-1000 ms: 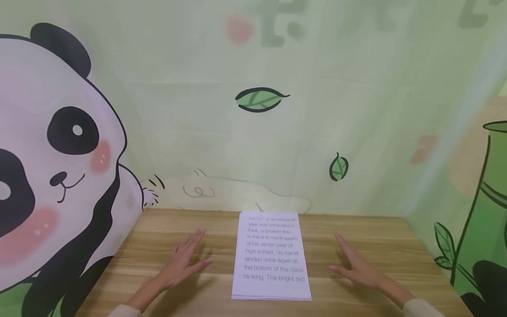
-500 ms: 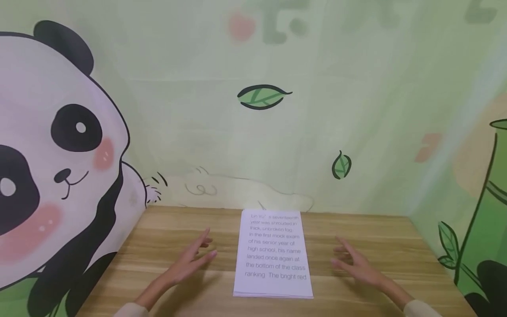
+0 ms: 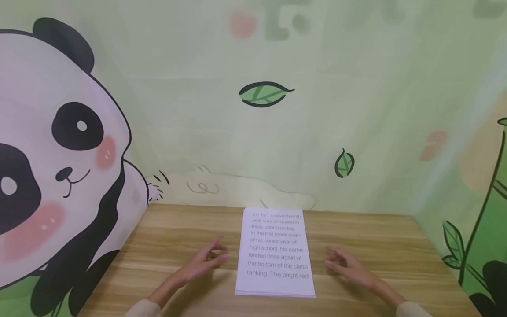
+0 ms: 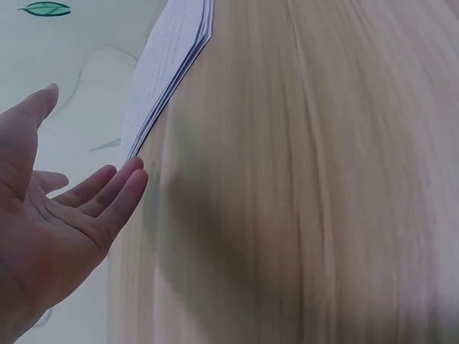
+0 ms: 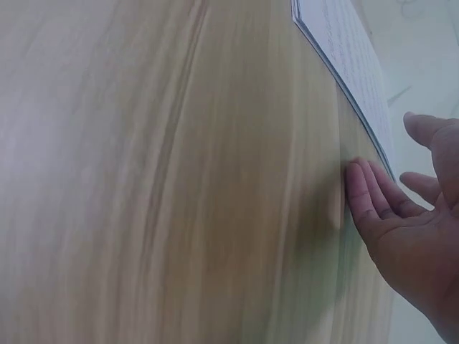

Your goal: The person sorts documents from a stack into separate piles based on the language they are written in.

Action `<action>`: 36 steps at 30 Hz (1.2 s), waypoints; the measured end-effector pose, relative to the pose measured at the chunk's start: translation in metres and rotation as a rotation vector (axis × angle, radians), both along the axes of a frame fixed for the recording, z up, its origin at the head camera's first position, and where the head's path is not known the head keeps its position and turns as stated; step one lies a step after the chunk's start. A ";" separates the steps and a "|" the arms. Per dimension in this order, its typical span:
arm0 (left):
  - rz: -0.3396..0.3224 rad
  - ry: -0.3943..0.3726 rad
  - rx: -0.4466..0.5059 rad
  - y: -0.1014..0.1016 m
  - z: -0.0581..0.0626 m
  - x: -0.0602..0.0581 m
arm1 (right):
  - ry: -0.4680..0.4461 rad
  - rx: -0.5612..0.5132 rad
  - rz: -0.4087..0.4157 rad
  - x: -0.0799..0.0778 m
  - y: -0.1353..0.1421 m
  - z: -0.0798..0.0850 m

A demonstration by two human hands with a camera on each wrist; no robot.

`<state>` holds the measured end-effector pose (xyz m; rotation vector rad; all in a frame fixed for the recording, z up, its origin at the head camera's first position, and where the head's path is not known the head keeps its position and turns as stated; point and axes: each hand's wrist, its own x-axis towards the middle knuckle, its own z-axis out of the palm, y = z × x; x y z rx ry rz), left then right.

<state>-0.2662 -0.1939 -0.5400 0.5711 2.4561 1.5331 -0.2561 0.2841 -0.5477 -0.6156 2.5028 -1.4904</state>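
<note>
A stack of white printed paper [image 3: 276, 253] lies flat on the wooden table, its large English text facing up. To the left of the stack is my left hand [image 3: 202, 263], palm turned inward, fingers loosely bent and holding nothing. My right hand [image 3: 350, 267] mirrors it on the other side, its fingers a little more curled and also holding nothing. In the left wrist view the fingertips [image 4: 136, 172] are near the edge of the paper stack [image 4: 168, 68]. The right wrist view has the relaxed hand [image 5: 416, 229] beside the stack's other edge [image 5: 344, 72], thumb apart from the fingers.
The wooden table [image 3: 174, 224] ends at the back against a green printed cloth [image 3: 190, 110]. A large panda drawing [image 3: 79, 167] covers its left side. Printed leaves [image 3: 264, 94] and a green bamboo drawing [image 3: 485, 229] decorate the rest.
Both hands have moved inward toward the paper stack, and their fingers have bent more from being straighter. The head view has shifted slightly; the stack still lies in place.
</note>
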 end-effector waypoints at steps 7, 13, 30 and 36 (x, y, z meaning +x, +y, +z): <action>-0.054 -0.046 -0.004 0.014 -0.007 -0.001 | -0.066 0.001 -0.013 -0.001 -0.017 -0.001; -0.057 -0.010 -0.072 0.023 -0.010 -0.005 | -0.074 0.062 -0.023 -0.003 -0.028 -0.004; -0.004 0.069 -0.266 0.054 -0.009 -0.008 | 0.025 0.145 0.073 -0.016 -0.042 -0.004; 0.022 0.057 -0.278 0.065 -0.008 -0.011 | -0.006 0.139 0.089 -0.014 -0.045 0.003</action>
